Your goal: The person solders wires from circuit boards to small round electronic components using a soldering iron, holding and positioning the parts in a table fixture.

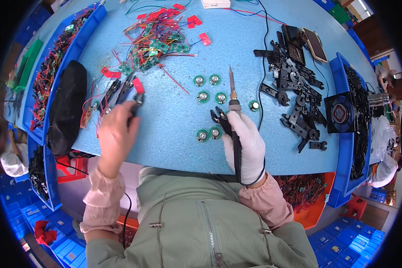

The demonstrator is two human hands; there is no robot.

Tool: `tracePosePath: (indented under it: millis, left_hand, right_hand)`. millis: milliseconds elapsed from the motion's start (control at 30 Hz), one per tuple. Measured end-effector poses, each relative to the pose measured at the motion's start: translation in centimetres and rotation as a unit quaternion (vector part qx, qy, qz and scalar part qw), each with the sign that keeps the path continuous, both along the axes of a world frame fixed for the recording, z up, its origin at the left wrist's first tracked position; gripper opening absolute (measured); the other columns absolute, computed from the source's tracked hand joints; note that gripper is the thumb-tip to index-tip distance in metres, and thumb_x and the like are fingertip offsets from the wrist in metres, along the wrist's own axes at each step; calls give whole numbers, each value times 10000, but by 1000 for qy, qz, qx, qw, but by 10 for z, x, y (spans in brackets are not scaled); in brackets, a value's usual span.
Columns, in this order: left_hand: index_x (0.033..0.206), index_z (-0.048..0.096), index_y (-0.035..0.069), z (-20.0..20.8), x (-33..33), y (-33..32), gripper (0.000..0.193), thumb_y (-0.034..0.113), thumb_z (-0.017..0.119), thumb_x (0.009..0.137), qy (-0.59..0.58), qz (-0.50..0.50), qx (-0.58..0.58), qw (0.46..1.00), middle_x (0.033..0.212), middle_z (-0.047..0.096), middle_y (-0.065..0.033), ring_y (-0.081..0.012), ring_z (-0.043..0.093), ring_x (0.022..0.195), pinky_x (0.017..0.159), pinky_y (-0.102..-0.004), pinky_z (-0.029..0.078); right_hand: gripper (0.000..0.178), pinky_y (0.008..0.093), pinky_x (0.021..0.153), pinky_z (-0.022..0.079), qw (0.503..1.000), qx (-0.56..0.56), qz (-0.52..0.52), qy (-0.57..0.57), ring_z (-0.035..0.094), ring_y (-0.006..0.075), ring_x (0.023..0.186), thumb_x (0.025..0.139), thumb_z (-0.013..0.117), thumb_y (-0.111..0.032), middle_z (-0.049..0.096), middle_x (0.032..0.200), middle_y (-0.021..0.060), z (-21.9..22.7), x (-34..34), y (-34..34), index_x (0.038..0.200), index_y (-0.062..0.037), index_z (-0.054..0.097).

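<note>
My left hand (117,130) is closed on a black plastic part (137,103) with a red tab (138,85) at its upper end. Beside it lie similar black parts (114,91) with thin wires. In a white glove, my right hand (248,145) grips a soldering iron (233,96), its tip pointing away from me. A black forked plastic piece (219,117) also juts out from this glove's thumb side. Around the iron sit several round metal discs with green rims, among them one disc (203,97) to its left and another disc (254,105) to its right.
A heap of green circuit boards (154,47) with wires and red tabs lies at the far left. Black plastic parts (297,98) are piled on the right, near a small fan (339,113). Blue bins (78,47) flank the table; a black cable (265,44) crosses it.
</note>
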State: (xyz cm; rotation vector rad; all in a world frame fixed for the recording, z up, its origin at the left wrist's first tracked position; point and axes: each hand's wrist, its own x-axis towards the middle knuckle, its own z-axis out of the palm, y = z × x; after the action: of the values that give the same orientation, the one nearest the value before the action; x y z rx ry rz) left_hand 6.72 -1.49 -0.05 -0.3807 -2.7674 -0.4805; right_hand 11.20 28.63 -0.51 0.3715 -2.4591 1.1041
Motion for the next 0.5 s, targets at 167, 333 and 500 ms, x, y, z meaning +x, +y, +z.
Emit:
tracePosePath:
  millis: [167, 333, 500]
  left_hand:
    - [1215, 614, 76, 6, -7, -23, 505, 81, 769, 735, 158, 84, -123, 976, 1099, 623, -99, -292, 585, 963, 897, -421, 438]
    - [1232, 609, 77, 12, 24, 59, 552, 183, 790, 722, 118, -84, 40, 989, 1191, 605, -111, -291, 572, 1045, 948, -422, 396]
    - [1142, 627, 81, -8, 28, 112, 431, 179, 769, 747, 3, -125, 76, 989, 1040, 621, -92, -288, 599, 934, 853, -378, 455]
  right_hand:
    - [643, 334, 850, 537, 1000, -20, -7, 16, 681, 293, 1004, 712, 693, 93, 648, 1286, 172, -4, 2, 1, 1334, -46, 605]
    - [640, 331, 853, 537, 999, -1, -29, 43, 682, 293, 1002, 713, 691, 91, 651, 1281, 177, -9, 3, -1, 1333, -42, 605]
    - [640, 334, 853, 537, 999, 14, -31, 41, 681, 299, 997, 711, 692, 89, 650, 1281, 179, 9, 8, -11, 1331, -42, 605]
